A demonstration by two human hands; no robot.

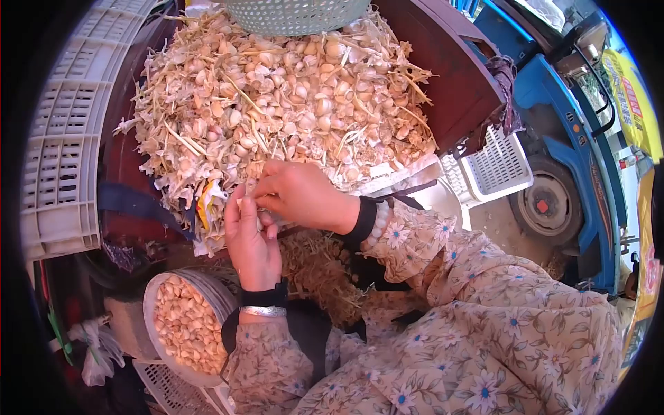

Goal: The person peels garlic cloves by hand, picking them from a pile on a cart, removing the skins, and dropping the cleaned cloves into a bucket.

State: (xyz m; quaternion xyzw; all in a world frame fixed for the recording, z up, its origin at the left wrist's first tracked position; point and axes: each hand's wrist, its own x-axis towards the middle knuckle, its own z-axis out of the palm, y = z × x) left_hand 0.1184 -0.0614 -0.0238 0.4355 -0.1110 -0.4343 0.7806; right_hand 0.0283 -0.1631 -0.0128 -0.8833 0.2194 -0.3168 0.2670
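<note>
My left hand [254,250] is raised at the near edge of the garlic heap, its fingers closed around a small pale garlic clove [242,201]. Reaching in from the right, my right hand [306,196] meets it, thumb and fingertips pinched at the same clove, which is mostly hidden by the fingers. Just beyond both hands spreads a heap of garlic cloves [297,97] mixed with dry skins and stalks. Below and left of my left hand stands a white bucket [150,294] holding many loose garlic cloves [185,321].
A pale green basket [297,17] rests on the heap's far side. White plastic crates [62,166] stack up at the left. At the right are a white basket [498,166] and a blue vehicle [588,180] with a wheel [546,200]. Dry stalks [318,273] lie below my hands.
</note>
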